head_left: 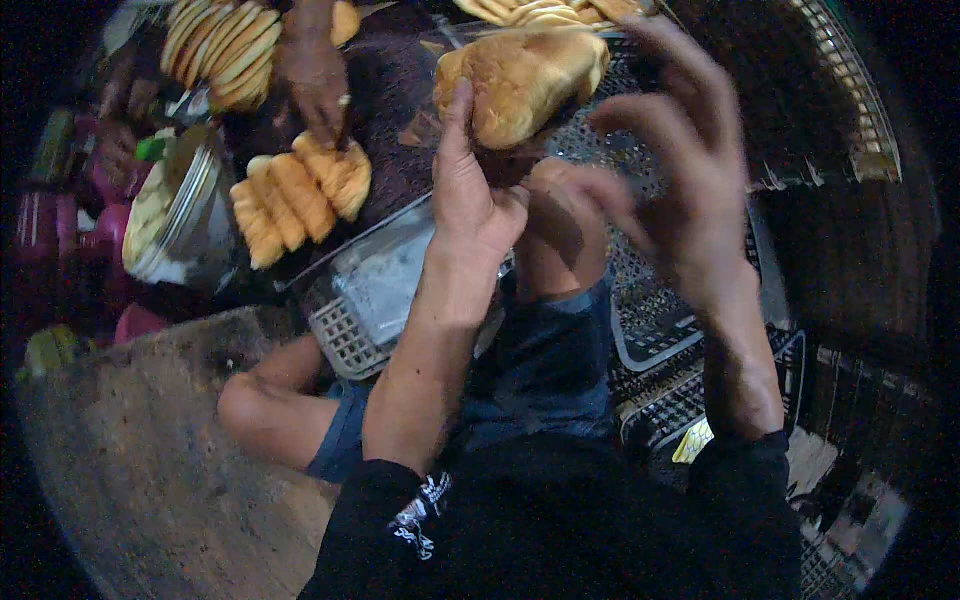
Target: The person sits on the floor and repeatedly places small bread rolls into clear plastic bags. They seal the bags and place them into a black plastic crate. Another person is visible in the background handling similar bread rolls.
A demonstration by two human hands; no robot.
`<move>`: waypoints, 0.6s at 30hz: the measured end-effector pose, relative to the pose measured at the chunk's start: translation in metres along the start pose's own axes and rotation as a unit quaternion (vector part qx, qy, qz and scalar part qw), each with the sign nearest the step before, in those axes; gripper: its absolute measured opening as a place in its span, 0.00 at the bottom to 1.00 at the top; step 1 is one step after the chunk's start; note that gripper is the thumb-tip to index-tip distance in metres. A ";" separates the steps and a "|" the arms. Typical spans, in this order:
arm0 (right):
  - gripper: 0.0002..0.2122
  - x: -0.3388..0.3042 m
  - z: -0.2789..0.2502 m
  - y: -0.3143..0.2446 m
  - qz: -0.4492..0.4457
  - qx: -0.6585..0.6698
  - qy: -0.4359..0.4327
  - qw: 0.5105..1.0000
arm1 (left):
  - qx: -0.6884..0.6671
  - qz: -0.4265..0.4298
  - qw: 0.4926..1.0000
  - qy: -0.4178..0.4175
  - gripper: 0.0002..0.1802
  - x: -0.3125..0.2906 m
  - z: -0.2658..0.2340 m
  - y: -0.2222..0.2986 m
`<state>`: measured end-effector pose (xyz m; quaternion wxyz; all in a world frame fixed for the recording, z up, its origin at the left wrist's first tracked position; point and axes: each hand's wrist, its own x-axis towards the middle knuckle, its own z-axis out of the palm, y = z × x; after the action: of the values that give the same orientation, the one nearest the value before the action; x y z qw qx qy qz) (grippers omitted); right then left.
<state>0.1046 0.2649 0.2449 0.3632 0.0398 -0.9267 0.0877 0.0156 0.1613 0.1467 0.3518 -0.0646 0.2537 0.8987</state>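
My left hand (468, 185) is closed on a golden-brown piece of bread (515, 85), thumb laid along its near face and the other fingers hidden. The bread is held up above a dark perforated crate, in the upper middle of the view. To its right, my right hand (690, 175) is raised with its fingers spread and curved. Motion blurs it, and nothing shows between its fingers. Left of my left forearm, a clear plastic bag or sheet (385, 280) lies on a light plastic basket (350, 335).
Another person's hand (318, 95) touches a row of bread rolls (290, 205). Sliced bread (222, 50) is stacked behind it. A tub of pale spread (165, 225) stands at left, near another hand (118, 150). Dark crates (690, 345) lie at right; wooden boards (150, 430) cover the lower left.
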 end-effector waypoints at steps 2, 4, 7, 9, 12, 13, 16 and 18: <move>0.08 -0.008 0.012 0.014 -0.024 0.045 0.019 0.999 | -0.030 -0.042 0.998 -0.024 0.32 0.005 0.007 0.001; 0.08 -0.011 0.029 0.028 -0.025 0.051 0.017 0.998 | -0.050 -0.052 0.997 -0.030 0.33 0.013 0.002 0.007; 0.07 -0.016 0.038 0.042 -0.003 0.119 0.069 0.991 | 0.020 -0.007 0.997 0.069 0.34 0.026 -0.012 0.008; 0.10 -0.018 0.034 0.044 0.036 0.136 0.052 0.989 | 0.049 0.005 0.998 0.038 0.35 0.027 -0.018 0.002; 0.12 -0.019 0.034 0.042 -0.001 0.090 -0.027 0.996 | 0.014 -0.012 0.998 -0.057 0.35 0.028 -0.019 -0.001; 0.10 -0.018 0.033 0.041 -0.032 0.067 -0.038 0.997 | 0.001 -0.022 1.000 -0.003 0.35 0.026 -0.017 -0.003; 0.09 -0.014 0.028 0.037 0.038 0.121 0.027 0.992 | -0.034 -0.039 0.998 0.042 0.37 0.025 -0.011 -0.001; 0.11 -0.010 0.023 0.040 0.045 0.060 0.104 0.992 | 0.022 -0.023 0.999 -0.002 0.36 0.029 -0.006 -0.004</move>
<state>0.0909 0.2994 0.2166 0.4499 0.0101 -0.8780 0.1633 -0.0041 0.1783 0.1315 0.3739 -0.0608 0.2716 0.8847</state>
